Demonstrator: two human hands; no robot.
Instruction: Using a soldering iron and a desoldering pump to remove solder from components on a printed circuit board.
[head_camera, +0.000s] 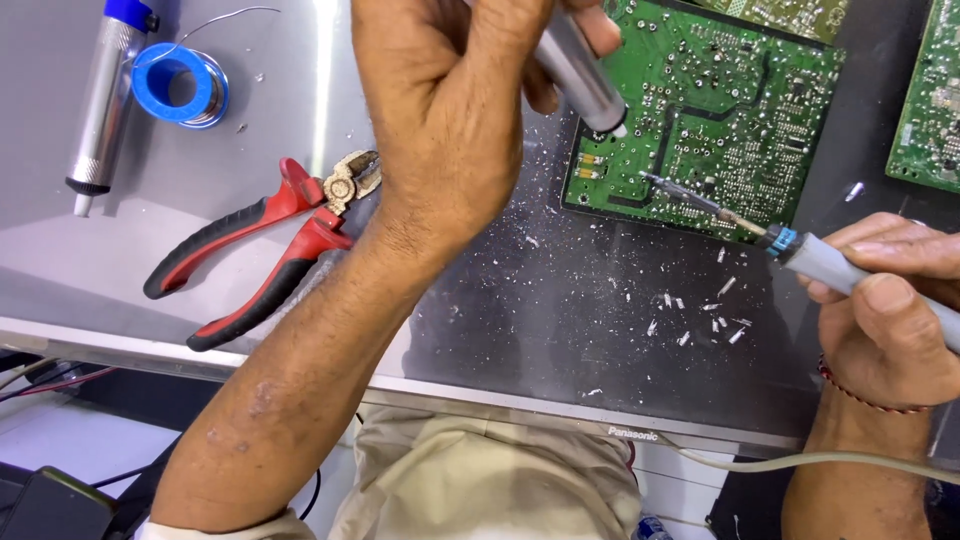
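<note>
Head view: we see our left hand (450, 110) gripping a silver desoldering pump (585, 75), tip down on the green circuit board (720, 110); our right hand (885, 310) grips a grey soldering iron (850, 270), its tip touching the board just right of the pump.

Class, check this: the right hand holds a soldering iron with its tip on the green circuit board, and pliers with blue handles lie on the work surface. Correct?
Not quite. In the head view the pliers have red and black handles, not blue. The right hand does hold the soldering iron on the green circuit board.
</note>
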